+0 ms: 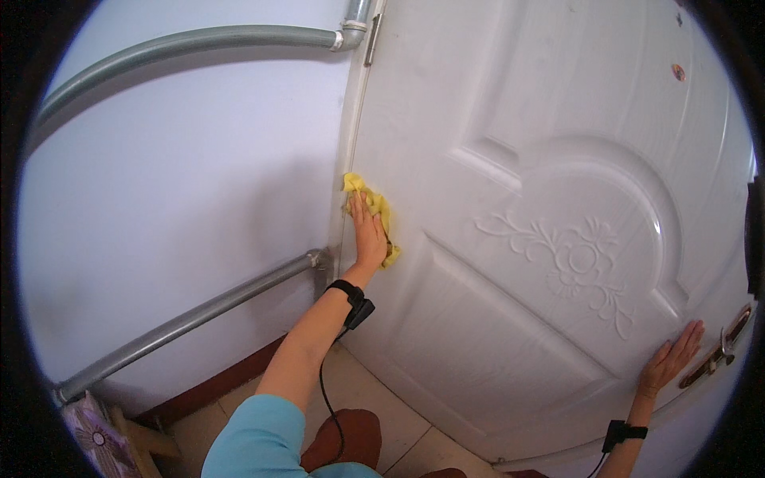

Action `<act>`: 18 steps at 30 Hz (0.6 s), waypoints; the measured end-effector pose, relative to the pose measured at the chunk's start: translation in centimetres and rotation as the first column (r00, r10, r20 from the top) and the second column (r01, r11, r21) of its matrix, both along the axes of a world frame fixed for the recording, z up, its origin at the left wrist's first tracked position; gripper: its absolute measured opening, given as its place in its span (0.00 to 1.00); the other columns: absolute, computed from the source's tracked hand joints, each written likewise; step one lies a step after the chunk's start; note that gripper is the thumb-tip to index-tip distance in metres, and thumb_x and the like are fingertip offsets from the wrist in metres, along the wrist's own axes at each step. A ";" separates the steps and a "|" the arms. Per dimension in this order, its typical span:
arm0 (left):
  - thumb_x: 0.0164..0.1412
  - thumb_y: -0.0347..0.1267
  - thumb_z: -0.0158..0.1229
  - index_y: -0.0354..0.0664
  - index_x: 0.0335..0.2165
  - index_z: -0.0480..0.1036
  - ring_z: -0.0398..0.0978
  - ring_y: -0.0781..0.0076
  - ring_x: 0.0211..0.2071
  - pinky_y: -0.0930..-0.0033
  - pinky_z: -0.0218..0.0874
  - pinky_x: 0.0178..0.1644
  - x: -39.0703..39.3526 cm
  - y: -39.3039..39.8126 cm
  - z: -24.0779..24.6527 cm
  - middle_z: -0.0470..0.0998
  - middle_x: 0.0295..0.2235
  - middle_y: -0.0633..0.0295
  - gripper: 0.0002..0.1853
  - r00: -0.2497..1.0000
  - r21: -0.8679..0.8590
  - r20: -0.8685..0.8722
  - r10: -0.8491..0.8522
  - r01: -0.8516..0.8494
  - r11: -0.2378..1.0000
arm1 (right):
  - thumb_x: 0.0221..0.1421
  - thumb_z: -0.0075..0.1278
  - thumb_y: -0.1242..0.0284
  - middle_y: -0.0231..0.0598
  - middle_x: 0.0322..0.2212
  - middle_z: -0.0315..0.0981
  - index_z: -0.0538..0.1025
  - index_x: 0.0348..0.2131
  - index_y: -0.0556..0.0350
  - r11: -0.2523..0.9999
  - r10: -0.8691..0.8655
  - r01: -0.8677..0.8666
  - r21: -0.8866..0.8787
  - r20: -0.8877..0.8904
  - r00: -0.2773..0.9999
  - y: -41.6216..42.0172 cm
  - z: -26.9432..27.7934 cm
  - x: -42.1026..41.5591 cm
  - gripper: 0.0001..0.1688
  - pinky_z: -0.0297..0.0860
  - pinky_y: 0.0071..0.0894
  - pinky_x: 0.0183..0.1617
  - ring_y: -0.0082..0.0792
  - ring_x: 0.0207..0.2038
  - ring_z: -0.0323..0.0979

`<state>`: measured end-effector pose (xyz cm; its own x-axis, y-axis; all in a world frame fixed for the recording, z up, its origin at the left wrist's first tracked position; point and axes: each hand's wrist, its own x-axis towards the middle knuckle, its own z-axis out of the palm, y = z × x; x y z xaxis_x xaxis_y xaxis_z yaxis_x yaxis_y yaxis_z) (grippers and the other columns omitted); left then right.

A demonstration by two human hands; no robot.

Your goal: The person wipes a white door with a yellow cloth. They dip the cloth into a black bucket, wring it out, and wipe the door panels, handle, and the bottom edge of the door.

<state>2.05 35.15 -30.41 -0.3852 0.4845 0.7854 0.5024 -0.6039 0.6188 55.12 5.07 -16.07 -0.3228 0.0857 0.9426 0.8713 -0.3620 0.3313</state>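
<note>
A white panelled door (412, 149) with a raised floral relief fills the right half of the view. My left hand (369, 236) presses a crumpled yellow cloth (376, 204) flat against the door's hinge-side edge, with the fingers pointing up. Part of the cloth is hidden under the palm. At the lower right, my right hand (670, 357) lies against the door with its fingers extended, holding nothing. Just beyond its fingertips is the door handle (726, 346) on a bronze-coloured plate.
Grey pipes run along the white wall, an upper pipe (197, 43) and a lower pipe (197, 319). A metal hinge (373, 40) sits on the frame. A wooden stool-like piece (143, 442) with patterned fabric (98, 439) stands lower left. A black cable (326, 388) hangs from my left wristband.
</note>
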 end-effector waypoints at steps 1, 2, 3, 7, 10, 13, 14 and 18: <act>0.62 0.26 0.36 0.33 0.60 0.42 0.34 0.47 0.63 0.54 0.28 0.65 0.6 0.0 0.7 0.39 0.62 0.45 0.28 0.999 0.023 -0.043 0.011 -0.010 1.000 | 0.64 0.25 0.67 0.41 0.61 0.46 0.52 0.60 0.55 1.000 -0.011 0.011 0.000 0.017 1.000 -0.3 0.1 0.3 0.28 0.38 0.44 0.65 0.40 0.63 0.43; 0.62 0.26 0.36 0.33 0.59 0.43 0.34 0.48 0.63 0.55 0.29 0.65 0.9 0.3 2.0 0.39 0.62 0.46 0.28 0.996 0.048 -0.086 0.025 -0.021 0.999 | 0.64 0.25 0.67 0.41 0.61 0.46 0.52 0.60 0.55 1.000 -0.021 0.021 0.000 0.033 0.999 -0.5 0.2 0.7 0.28 0.38 0.44 0.65 0.40 0.63 0.44; 0.62 0.26 0.36 0.33 0.59 0.43 0.35 0.48 0.63 0.55 0.29 0.65 1.0 0.5 4.1 0.39 0.62 0.46 0.28 0.990 0.077 -0.132 0.043 -0.033 0.997 | 0.64 0.24 0.65 0.42 0.61 0.46 0.53 0.60 0.56 0.999 -0.043 0.043 -0.006 0.023 0.999 -0.7 0.4 1.2 0.28 0.38 0.45 0.65 0.41 0.63 0.44; 0.62 0.28 0.40 0.32 0.58 0.49 0.42 0.47 0.62 0.57 0.36 0.64 -1.7 2.4 13.8 0.45 0.60 0.45 0.26 0.966 0.253 -0.201 0.160 -0.107 0.962 | 0.64 0.23 0.63 0.44 0.61 0.46 0.54 0.59 0.59 0.996 -0.085 0.085 -0.007 0.010 0.996 -0.8 0.0 2.0 0.29 0.39 0.46 0.65 0.43 0.63 0.44; 0.63 0.30 0.38 0.32 0.56 0.51 0.48 0.46 0.59 0.58 0.41 0.62 -3.2 3.3 19.2 0.52 0.57 0.41 0.25 0.946 0.392 -0.212 0.246 -0.149 0.908 | 0.64 0.23 0.62 0.45 0.61 0.46 0.54 0.59 0.59 0.998 -0.069 0.070 -0.011 0.015 0.997 -0.5 -0.1 2.4 0.29 0.39 0.46 0.65 0.44 0.63 0.44; 0.62 0.29 0.41 0.29 0.54 0.54 0.52 0.47 0.57 0.55 0.44 0.61 -2.9 3.7 21.6 0.54 0.56 0.44 0.24 0.950 0.369 -0.137 0.281 -0.215 0.904 | 0.64 0.23 0.61 0.46 0.60 0.47 0.54 0.59 0.60 0.997 -0.069 0.068 -0.026 -0.011 0.998 -0.6 -0.3 2.5 0.30 0.38 0.46 0.65 0.44 0.63 0.43; 0.61 0.29 0.42 0.28 0.54 0.55 0.53 0.48 0.56 0.55 0.45 0.60 -2.8 3.9 21.8 0.57 0.55 0.44 0.24 0.947 0.405 -0.089 0.308 -0.248 0.880 | 0.64 0.23 0.60 0.46 0.60 0.47 0.54 0.59 0.60 0.997 -0.069 0.069 -0.031 -0.024 0.997 -0.5 -0.3 2.5 0.31 0.38 0.46 0.65 0.44 0.63 0.43; 0.61 0.31 0.40 0.27 0.53 0.56 0.56 0.47 0.55 0.55 0.46 0.59 -2.5 5.3 21.7 0.59 0.53 0.42 0.24 0.939 0.485 0.018 0.343 -0.308 0.818 | 0.64 0.23 0.59 0.46 0.60 0.47 0.54 0.59 0.61 0.997 -0.061 0.060 -0.047 -0.013 0.998 -0.7 -0.3 4.6 0.32 0.37 0.46 0.65 0.44 0.63 0.43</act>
<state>-0.41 40.49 -8.68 -0.3919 -0.0983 0.9147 0.7519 -0.6072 0.2569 59.68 4.32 -16.34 -0.3017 0.1483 0.9418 0.8532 -0.3988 0.3361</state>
